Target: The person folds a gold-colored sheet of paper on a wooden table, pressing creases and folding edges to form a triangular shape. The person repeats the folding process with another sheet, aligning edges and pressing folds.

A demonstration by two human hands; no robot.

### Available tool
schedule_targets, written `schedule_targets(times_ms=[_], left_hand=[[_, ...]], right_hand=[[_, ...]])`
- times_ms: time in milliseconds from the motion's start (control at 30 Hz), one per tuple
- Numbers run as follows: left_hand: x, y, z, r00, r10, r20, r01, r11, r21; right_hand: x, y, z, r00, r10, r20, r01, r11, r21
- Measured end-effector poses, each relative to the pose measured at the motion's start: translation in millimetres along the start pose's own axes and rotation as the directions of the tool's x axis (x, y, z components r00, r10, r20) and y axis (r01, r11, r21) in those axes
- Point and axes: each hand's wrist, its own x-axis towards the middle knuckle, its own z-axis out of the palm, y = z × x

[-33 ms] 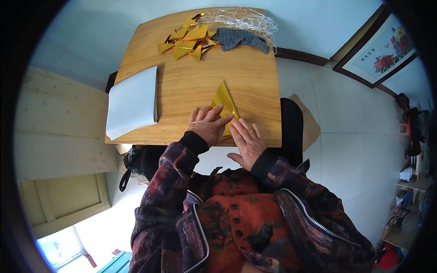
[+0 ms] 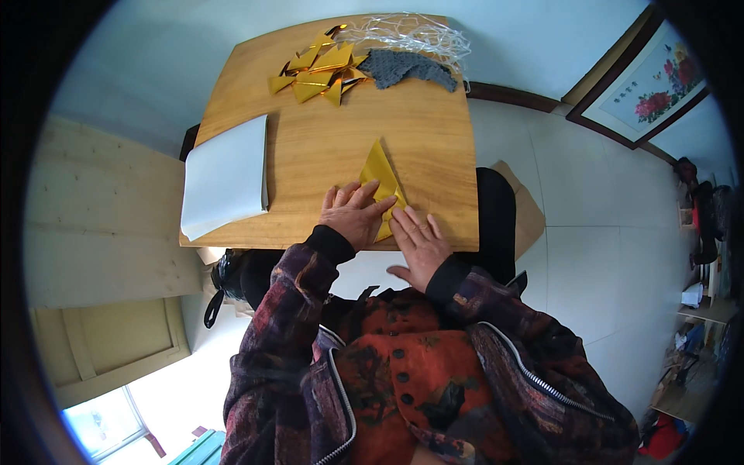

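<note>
A sheet of shiny gold paper (image 2: 377,164), folded to a tall point, lies near the front edge of the wooden table (image 2: 310,155). My left hand (image 2: 355,216) rests across its lower left part, fingers apart and the fingertips pressing it down. Against the paper's lower right edge lies my right hand (image 2: 421,245), flat, with its fingers stretched out and thumb apart. Both hands hide much of the paper's lower half. Neither hand grips anything.
A stack of white sheets (image 2: 225,177) lies at the table's left. At the far side are a pile of folded gold paper pieces (image 2: 316,71), a dark grey cloth (image 2: 407,68) and tangled clear strands (image 2: 411,32). A black bag (image 2: 225,271) sits below the table's left corner.
</note>
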Motion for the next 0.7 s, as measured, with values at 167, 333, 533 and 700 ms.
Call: schedule_targets(times_ms=[167, 333, 533, 700], left_hand=[[1.1, 0.4, 1.3, 1.000, -0.022, 0.008, 0.022, 1.000, 0.010], [-1.3, -1.1, -1.1, 1.000, 0.007, -0.029, -0.007, 1.000, -0.021], [1.6, 6.0, -1.2, 0.993, -0.071, 0.097, 0.071, 0.997, 0.006], [-9.5, 18.1, -12.0, 0.974, -0.112, 0.198, 0.114, 0.993, 0.001]], right_hand=[[-3.6, -1.8, -4.4, 0.998, -0.056, 0.017, 0.057, 0.996, -0.068], [-11.0, -9.3, -11.4, 0.951, -0.285, 0.120, 0.284, 0.959, 0.026], [-34.6, -0.7, -20.1, 0.978, 0.037, -0.205, 0.059, 0.893, 0.446], [-50.7, 8.2, -10.8, 0.966, 0.249, 0.062, -0.214, 0.645, 0.734]])
